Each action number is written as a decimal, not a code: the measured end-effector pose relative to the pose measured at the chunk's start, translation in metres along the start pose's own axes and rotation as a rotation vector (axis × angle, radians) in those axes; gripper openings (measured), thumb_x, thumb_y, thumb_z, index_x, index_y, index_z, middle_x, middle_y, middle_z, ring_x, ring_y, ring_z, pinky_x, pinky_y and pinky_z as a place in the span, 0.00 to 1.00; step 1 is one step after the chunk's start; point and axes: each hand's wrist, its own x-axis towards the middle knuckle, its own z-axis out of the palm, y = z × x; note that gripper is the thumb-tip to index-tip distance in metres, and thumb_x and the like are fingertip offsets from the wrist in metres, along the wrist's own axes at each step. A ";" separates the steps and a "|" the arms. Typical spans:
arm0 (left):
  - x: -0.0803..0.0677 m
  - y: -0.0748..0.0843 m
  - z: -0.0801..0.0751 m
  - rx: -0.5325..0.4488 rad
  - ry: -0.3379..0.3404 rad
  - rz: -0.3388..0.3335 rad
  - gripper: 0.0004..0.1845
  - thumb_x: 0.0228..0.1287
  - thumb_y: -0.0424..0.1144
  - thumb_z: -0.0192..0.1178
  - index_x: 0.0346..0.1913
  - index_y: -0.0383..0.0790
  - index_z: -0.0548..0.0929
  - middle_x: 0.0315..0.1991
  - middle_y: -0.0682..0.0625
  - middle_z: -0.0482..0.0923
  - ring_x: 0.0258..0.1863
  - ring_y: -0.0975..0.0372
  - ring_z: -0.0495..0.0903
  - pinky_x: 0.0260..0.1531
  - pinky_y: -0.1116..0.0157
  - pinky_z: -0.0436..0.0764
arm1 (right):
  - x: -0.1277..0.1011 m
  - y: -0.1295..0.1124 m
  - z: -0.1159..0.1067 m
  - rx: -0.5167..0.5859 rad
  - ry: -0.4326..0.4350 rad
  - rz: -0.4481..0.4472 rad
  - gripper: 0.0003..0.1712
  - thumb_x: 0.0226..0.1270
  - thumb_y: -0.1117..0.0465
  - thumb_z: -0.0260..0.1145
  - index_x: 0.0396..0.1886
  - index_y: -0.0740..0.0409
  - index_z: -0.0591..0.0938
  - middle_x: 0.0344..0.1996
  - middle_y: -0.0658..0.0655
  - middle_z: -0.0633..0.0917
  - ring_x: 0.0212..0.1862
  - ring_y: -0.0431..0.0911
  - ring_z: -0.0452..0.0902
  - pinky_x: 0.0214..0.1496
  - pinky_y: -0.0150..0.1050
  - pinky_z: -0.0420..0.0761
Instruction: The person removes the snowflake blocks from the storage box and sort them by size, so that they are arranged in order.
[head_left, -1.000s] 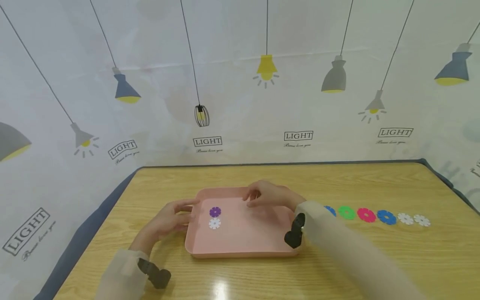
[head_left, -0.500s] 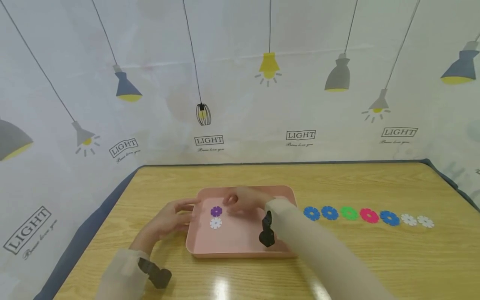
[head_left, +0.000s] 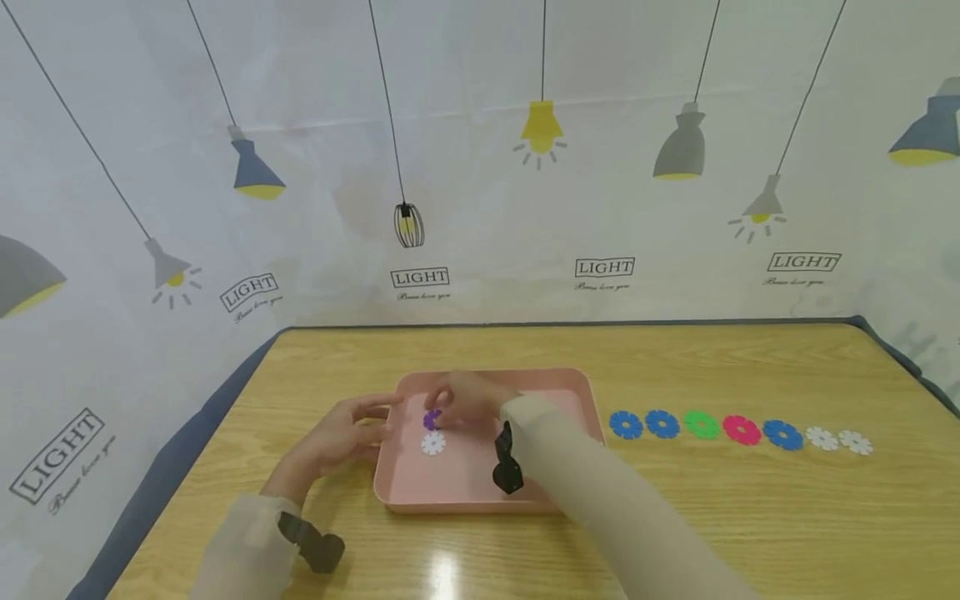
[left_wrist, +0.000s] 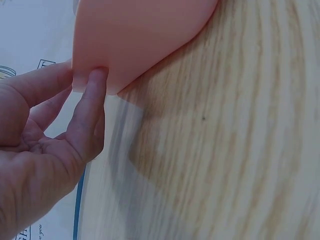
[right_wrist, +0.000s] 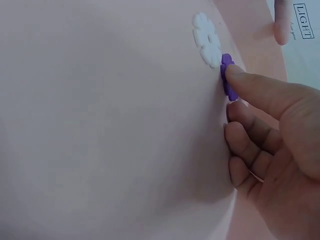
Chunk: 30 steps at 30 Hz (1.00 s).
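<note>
My right hand [head_left: 471, 397] is inside the pink tray [head_left: 468, 485], at its left part. Its thumb and fingers pinch a small purple flower-shaped plastic disc [right_wrist: 227, 59], which is partly hidden by the thumb. Right beside that lies a white disc [head_left: 432, 443] of the same notched shape, flat on the tray floor. At the tray's left wall, my left hand [head_left: 341, 433] holds the edge. In the left wrist view one finger reaches over the rim, while another digit presses the outer face.
Right of the tray a row of similar discs lies on the wooden table [head_left: 675, 517]: blue [head_left: 625, 426], another blue [head_left: 662, 424], green [head_left: 702, 425], pink [head_left: 742, 430], a further blue [head_left: 782, 434] and two white [head_left: 822, 438]. A lamp-printed cloth [head_left: 480, 167] hangs behind.
My right hand has moved left across the tray and come onto the purple disc. The left hand stays at the tray's edge.
</note>
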 end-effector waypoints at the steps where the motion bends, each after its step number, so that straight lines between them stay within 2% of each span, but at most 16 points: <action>1: 0.000 0.001 0.000 0.006 0.006 -0.004 0.27 0.64 0.28 0.53 0.66 0.34 0.63 0.61 0.31 0.60 0.50 0.48 0.73 0.45 0.55 0.78 | -0.002 -0.007 0.000 0.001 0.009 0.006 0.13 0.55 0.59 0.69 0.42 0.50 0.83 0.46 0.52 0.80 0.50 0.45 0.72 0.52 0.40 0.73; 3: 0.000 0.002 0.001 0.016 0.013 -0.011 0.27 0.64 0.29 0.53 0.66 0.35 0.63 0.61 0.32 0.60 0.51 0.48 0.73 0.44 0.55 0.79 | -0.006 -0.018 -0.003 0.005 0.016 0.016 0.13 0.54 0.62 0.70 0.41 0.53 0.84 0.45 0.53 0.81 0.49 0.46 0.73 0.51 0.40 0.74; 7: -0.001 0.004 0.002 0.017 0.020 -0.015 0.26 0.64 0.29 0.53 0.66 0.35 0.63 0.61 0.32 0.60 0.51 0.47 0.73 0.44 0.55 0.79 | -0.010 -0.025 -0.004 -0.074 0.035 0.004 0.13 0.53 0.64 0.70 0.41 0.56 0.84 0.42 0.52 0.82 0.45 0.46 0.74 0.47 0.38 0.75; 13: -0.001 0.004 0.002 0.024 0.028 -0.021 0.27 0.64 0.29 0.53 0.66 0.35 0.63 0.62 0.32 0.59 0.52 0.48 0.73 0.44 0.55 0.79 | -0.009 -0.029 -0.004 -0.152 0.065 0.033 0.11 0.51 0.63 0.72 0.37 0.56 0.85 0.36 0.51 0.82 0.39 0.43 0.74 0.43 0.35 0.76; 21: 0.000 0.002 0.001 0.011 0.014 -0.014 0.27 0.64 0.29 0.53 0.66 0.35 0.63 0.62 0.32 0.59 0.51 0.48 0.73 0.45 0.55 0.78 | -0.009 -0.038 -0.005 -0.333 0.085 0.070 0.09 0.48 0.61 0.74 0.30 0.54 0.84 0.29 0.48 0.79 0.34 0.42 0.74 0.39 0.34 0.76; 27: 0.001 0.001 0.002 0.002 -0.004 -0.001 0.27 0.64 0.27 0.52 0.66 0.33 0.61 0.61 0.31 0.59 0.51 0.48 0.73 0.45 0.55 0.78 | -0.013 -0.035 -0.007 -0.334 0.083 0.057 0.09 0.47 0.63 0.74 0.28 0.54 0.82 0.27 0.48 0.78 0.32 0.42 0.73 0.36 0.33 0.76; 30: 0.001 0.002 0.003 0.007 0.008 -0.005 0.27 0.64 0.27 0.52 0.66 0.33 0.62 0.61 0.31 0.59 0.51 0.48 0.73 0.44 0.55 0.78 | -0.016 -0.035 -0.011 -0.332 0.077 0.013 0.08 0.47 0.66 0.74 0.26 0.54 0.82 0.26 0.47 0.79 0.30 0.41 0.73 0.33 0.32 0.75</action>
